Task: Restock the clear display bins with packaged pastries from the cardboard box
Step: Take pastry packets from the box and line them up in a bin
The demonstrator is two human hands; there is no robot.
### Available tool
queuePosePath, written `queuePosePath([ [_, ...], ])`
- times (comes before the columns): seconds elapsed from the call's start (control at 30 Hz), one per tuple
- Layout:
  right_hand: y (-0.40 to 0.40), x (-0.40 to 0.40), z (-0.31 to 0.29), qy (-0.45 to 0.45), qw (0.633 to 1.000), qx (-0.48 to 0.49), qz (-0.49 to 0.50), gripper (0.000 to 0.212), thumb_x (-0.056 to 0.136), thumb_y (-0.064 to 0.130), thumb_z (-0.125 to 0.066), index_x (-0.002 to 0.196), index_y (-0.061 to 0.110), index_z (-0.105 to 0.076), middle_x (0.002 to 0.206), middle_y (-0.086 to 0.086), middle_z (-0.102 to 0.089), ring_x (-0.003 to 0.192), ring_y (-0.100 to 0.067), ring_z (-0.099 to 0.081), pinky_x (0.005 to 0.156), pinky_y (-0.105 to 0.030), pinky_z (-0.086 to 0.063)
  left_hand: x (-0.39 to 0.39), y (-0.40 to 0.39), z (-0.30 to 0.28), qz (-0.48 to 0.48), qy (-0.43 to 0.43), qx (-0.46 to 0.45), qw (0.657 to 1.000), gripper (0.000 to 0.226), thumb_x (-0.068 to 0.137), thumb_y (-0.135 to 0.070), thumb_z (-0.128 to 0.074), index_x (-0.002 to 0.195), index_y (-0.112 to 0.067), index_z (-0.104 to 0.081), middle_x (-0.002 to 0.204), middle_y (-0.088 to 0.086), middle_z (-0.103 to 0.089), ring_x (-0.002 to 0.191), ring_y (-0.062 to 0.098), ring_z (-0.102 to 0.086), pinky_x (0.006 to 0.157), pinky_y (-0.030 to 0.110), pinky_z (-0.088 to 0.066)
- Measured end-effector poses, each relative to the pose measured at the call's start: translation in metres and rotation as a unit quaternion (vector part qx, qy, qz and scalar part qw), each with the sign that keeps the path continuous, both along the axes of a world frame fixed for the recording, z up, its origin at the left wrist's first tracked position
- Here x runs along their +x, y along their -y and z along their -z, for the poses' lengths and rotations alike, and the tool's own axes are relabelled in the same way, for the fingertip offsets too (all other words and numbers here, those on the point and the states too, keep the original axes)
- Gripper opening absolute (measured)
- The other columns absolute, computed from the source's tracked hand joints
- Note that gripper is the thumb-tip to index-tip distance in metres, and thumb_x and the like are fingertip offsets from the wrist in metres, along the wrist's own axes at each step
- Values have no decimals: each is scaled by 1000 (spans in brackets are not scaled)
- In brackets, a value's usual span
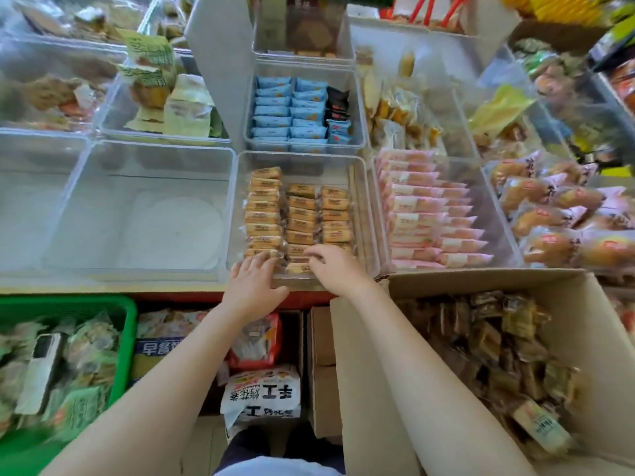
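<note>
Centre bin (364,214): a clear bin holding three rows of tan packaged pastries (302,214), stood on edge and packed from back to front. Both hands reach over its near rim. The left hand (252,286) lies with straight fingers on the front packets of the left row, thumb against the bin's outer front wall. The right hand (335,266) has its fingers curled down onto the front packets of the middle row; whether they pinch a packet cannot be told. Right of and nearer than the bin, touching its front corner, stands the open cardboard box (584,317), with loose dark and tan wrapped pastries (498,341) heaped inside. Left of the bin sits an empty clear bin (89,187). Behind the bin, a smaller bin of blue packets (290,111). Right of the bin, a bin of pink packets (422,214). Below and left of the bin, under the shelf edge, a green basket (127,324) with green-wrapped goods.
</note>
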State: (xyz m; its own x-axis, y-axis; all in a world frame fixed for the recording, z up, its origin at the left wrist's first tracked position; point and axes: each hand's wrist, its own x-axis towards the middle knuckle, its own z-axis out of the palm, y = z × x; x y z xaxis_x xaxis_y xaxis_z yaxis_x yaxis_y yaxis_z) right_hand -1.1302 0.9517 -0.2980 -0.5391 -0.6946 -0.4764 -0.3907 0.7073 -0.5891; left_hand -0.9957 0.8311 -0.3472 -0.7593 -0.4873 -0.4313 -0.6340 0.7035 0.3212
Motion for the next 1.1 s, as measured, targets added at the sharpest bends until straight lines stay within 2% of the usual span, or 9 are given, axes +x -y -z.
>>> queuePosePath([
  [0.1,-51,7,-30,-50,982,-166,82,29,104,19,-46,123,22,-67,130,4,-62,120,-11,-55,103,-28,-46,-19,-33,-25,-49,-117,23,992,54,95,-34,-57,145,-15,-49,150,9,-46,141,27,-35,119,43,-23],
  [0.23,-155,-3,-51,-196,878,-285,332,22,98,7,-50,101,16,-70,102,3,-69,99,-9,-62,88,-21,-50,-64,-112,-67,-1,-257,91,962,40,98,-24,-58,136,-14,-57,143,8,-50,137,24,-36,114,41,-29],
  [0.47,-319,-22,11,-12,848,198,492,56,100,30,-52,149,9,-36,151,-18,-33,136,-35,-38,104,-43,-43,-113,-242,-64,296,-164,-32,941,53,98,-38,-52,148,-21,-45,157,11,-37,148,31,-26,121,47,-21],
  [0.6,-356,-24,32,-10,838,308,450,62,96,20,-57,151,6,-32,156,-17,-29,143,-34,-29,112,-44,-34,-99,-259,-39,327,-36,38,944,34,101,-35,-50,130,-22,-62,120,-2,-62,107,16,-59,89,31,-53],
  [0.7,-369,-27,47,0,840,372,396,59,96,19,-54,151,10,-36,157,-14,-32,144,-33,-28,115,-49,-28,-93,-253,-27,351,87,101,927,27,102,-33,-51,121,-24,-68,108,-6,-67,94,12,-63,79,29,-55],
  [0.83,-360,-27,46,-34,845,413,337,42,97,20,-54,139,15,-54,144,-9,-49,134,-30,-40,107,-43,-29,-98,-250,-31,310,56,137,939,24,102,-34,-51,119,-27,-66,100,-9,-66,82,10,-65,70,27,-54],
  [0.9,-356,-27,40,-23,862,381,334,42,97,21,-56,138,12,-54,139,-10,-55,132,-31,-46,109,-43,-32,-98,-249,-34,271,37,166,948,22,102,-32,-51,116,-28,-67,97,-8,-70,78,12,-68,74,34,-59],
  [1.0,-345,-23,19,111,910,120,381,49,95,25,-68,139,12,-53,134,-8,-60,119,-24,-60,97,-38,-52,-99,-252,-43,162,-13,275,948,17,101,-34,-55,112,-32,-68,93,-6,-73,84,15,-71,78,35,-61],
  [1.1,-317,-7,-19,252,854,-169,423,32,97,34,-66,126,20,-64,114,-2,-72,101,-16,-72,82,-37,-61,-98,-249,-65,1,-84,444,892,27,98,-30,-64,124,-25,-59,107,0,-72,90,13,-73,83,36,-61],
])
